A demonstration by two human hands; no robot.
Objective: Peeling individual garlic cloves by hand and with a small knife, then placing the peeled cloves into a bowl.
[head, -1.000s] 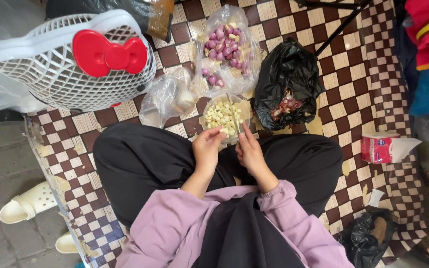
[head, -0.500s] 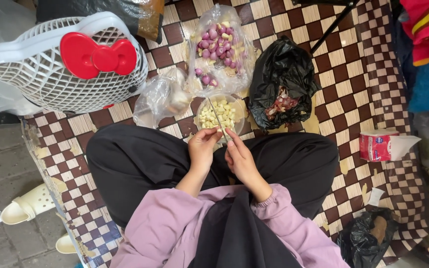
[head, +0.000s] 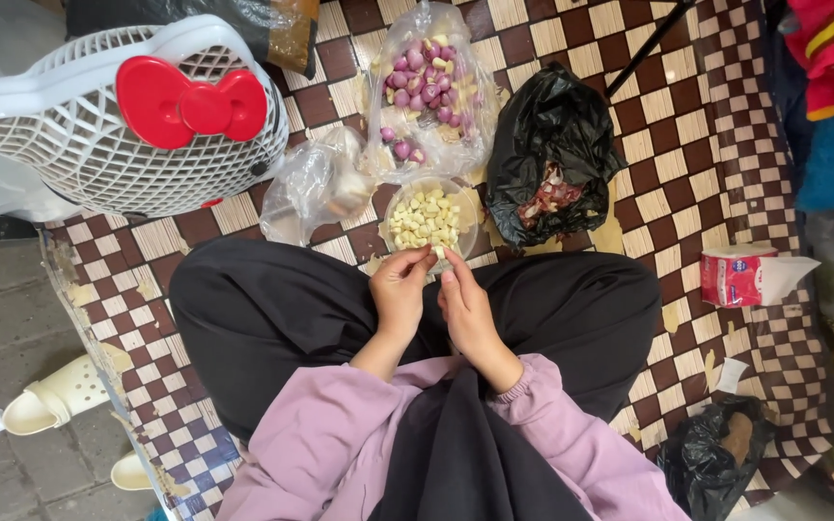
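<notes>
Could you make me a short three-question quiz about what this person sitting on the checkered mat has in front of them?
1. True or false: the bowl of pale peeled cloves sits between the clear bag of purple bulbs and the person's hands.
2. What lies to the right of the bowl in the picture?
A. a white basket with a red bow
B. a black bag holding reddish peelings
C. a cream sandal
3. Fill in: the left hand and right hand meet close together just below the rim of the ____.

Key
1. True.
2. B, the black bag.
3. Bowl; what the fingers pinch is too small to tell.
</notes>
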